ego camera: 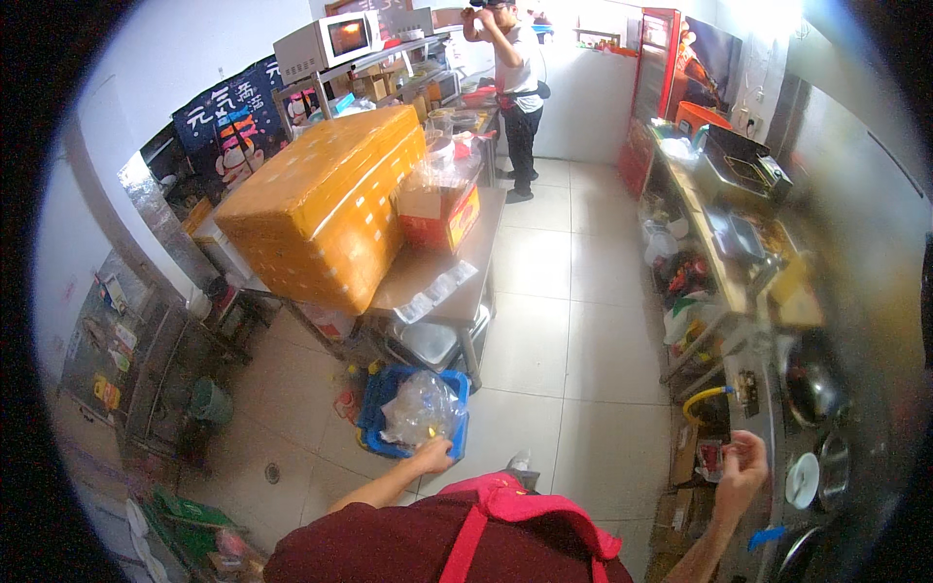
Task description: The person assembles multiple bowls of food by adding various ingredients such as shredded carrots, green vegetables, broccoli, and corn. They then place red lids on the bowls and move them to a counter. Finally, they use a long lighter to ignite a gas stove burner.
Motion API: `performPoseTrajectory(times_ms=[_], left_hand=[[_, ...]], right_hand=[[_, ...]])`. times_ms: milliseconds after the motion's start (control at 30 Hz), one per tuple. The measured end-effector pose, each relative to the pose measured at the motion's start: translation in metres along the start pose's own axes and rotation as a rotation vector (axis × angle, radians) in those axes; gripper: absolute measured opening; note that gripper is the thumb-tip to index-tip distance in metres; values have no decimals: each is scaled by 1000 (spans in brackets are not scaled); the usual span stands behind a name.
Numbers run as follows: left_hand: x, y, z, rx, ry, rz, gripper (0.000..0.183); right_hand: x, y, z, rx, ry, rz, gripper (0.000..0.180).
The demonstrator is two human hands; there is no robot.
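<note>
My left hand is at the near rim of a blue plastic crate on the floor. In the crate lies a crumpled clear plastic bag, and a small yellow spot shows at my fingertips. Whether those fingers grip anything is hidden. Off to the right, beside the steel counter's edge, my right hand has its fingers curled with a small clear packet with red contents at their tips. A yellow hose bends just beyond that packet.
A large foam box wrapped in orange tape and a red carton stand on a steel table. A person stands farther down the tiled aisle. Metal bowls and a white bowl line the right counter.
</note>
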State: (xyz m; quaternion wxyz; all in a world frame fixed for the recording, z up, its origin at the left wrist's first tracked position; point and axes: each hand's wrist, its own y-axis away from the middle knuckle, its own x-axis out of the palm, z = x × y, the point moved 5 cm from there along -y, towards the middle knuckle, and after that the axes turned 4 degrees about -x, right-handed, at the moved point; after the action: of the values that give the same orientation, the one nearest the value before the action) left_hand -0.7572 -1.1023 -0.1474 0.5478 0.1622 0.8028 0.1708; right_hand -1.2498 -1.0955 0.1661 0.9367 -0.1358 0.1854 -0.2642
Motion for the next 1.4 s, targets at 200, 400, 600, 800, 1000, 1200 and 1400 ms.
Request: performPoseTrajectory(times_ms=[200, 400, 600, 800, 1000, 1200, 1400], left_hand=[[34, -45, 12, -150, 10, 172, 36], [50, -110, 98, -114, 87, 194, 30], [49, -144, 120, -359, 219, 198, 25], [35, -148, 100, -321, 215, 86, 27], [120, -88, 141, -397, 294, 86, 19], [-29, -157, 4, -408, 413, -455, 23], [-232, -185, -34, -246, 159, -1010, 31]], right_hand=[[81, -53, -62, -6, 105, 222, 22], [175, -101, -81, -161, 219, 403, 21], [243, -139, -100, -175, 272, 598, 22], [300, -175, -132, -98, 306, 779, 16], [372, -176, -94, -53, 300, 1098, 23], [382, -197, -95, -212, 526, 1119, 33], [356, -203, -142, -212, 679, 1235, 31]])
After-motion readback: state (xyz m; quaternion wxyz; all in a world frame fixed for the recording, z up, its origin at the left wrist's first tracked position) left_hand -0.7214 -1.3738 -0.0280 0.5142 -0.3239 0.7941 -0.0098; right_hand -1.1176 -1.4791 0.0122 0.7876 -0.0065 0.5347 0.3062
